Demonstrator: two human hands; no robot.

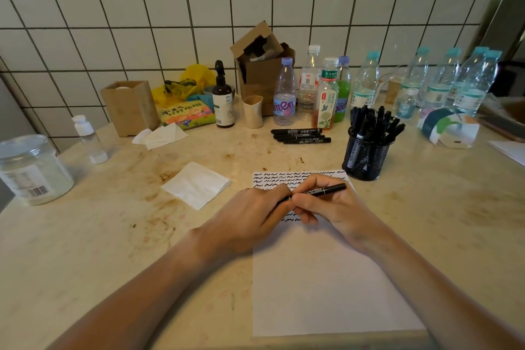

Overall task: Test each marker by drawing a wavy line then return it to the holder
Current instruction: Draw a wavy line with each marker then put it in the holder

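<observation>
A black marker [326,190] lies level between both hands above the white paper [326,287]. My right hand [329,207] grips its barrel, and my left hand [255,210] pinches its left end, where the cap or tip is hidden by fingers. Rows of black wavy lines [284,177] fill the top of the sheet. The black mesh holder [365,155], full of several black markers, stands just beyond the paper's top right corner. Several more black markers [301,135] lie side by side on the table behind the paper.
A folded white tissue [196,185] lies left of the paper. Many bottles [326,88], a cup [252,111], a cardboard box [261,65] and a spray bottle [223,94] line the tiled wall. A plastic jar [31,170] stands at far left.
</observation>
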